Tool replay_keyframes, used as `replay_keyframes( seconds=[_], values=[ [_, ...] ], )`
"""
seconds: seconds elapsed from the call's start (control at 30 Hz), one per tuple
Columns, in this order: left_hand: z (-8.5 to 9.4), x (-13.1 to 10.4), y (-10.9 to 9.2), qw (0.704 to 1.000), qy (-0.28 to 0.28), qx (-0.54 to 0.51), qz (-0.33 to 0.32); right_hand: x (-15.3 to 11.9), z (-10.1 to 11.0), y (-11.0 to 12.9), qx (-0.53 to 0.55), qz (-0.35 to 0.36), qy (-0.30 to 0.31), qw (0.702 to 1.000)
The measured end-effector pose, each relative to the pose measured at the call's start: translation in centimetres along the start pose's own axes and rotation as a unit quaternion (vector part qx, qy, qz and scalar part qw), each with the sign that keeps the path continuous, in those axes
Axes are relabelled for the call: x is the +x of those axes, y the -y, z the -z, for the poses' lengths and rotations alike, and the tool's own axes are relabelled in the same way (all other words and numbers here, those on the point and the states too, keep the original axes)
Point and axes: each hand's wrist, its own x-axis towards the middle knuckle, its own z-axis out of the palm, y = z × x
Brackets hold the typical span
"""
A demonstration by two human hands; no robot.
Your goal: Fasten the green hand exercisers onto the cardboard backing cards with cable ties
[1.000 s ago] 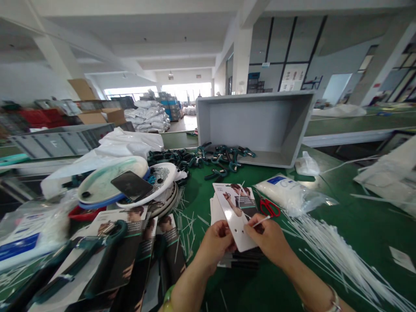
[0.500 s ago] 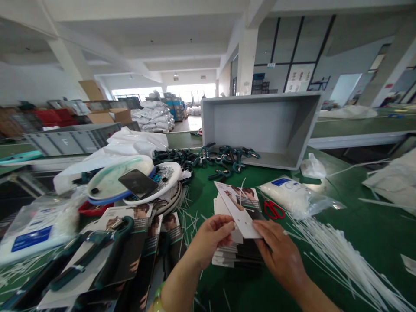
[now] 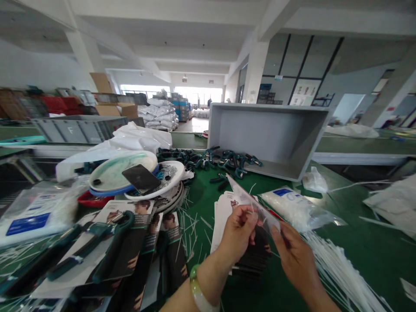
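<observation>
My right hand [image 3: 294, 255] grips the lower right edge of a printed backing card [image 3: 248, 200], thumb on one face, holding it tilted on edge. My left hand [image 3: 238, 232] is closed in a pinch against the card's near face, on a thin white cable tie [image 3: 253, 188] whose tip sticks out past the card's upper edge. Beneath both hands lies a stack of backing cards [image 3: 222, 216]. Just right of my right hand spreads a loose bundle of white cable ties [image 3: 344, 264].
Clamp pliers [image 3: 113, 238] lie fixed on cards at left. Beyond them are round trays [image 3: 123, 171] with a phone [image 3: 141, 178] on top. More pliers [image 3: 227, 160] spill from a tipped grey bin [image 3: 266, 134]. A bag of ties [image 3: 292, 206] lies at right.
The card has turned and shifted right with my right hand. My left hand has moved up and right, from the card's lower edge to its near face. The view has tilted slightly.
</observation>
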Motion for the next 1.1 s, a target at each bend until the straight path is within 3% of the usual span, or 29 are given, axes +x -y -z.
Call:
replay_keyframes(
  seconds=[0.2,0.47,0.73,1.1],
  values=[
    [0.3,-0.3,-0.7,0.996,0.032,0.076,0.040,-0.1,-0.2,-0.1,0.009,-0.006,0.003,1.000],
    [0.7,-0.2,-1.3,0.996,0.025,0.049,0.077,-0.1,-0.7,-0.4,-0.009,0.021,0.007,1.000],
    [1.3,-0.6,-1.9,0.994,0.004,0.069,0.083,-0.8,-1.1,-0.6,-0.077,0.143,-0.010,0.987],
    [1.8,-0.9,-2.3,0.991,0.039,0.078,0.105,-0.4,-1.3,-0.1,-0.043,0.109,-0.002,0.993]
  ],
)
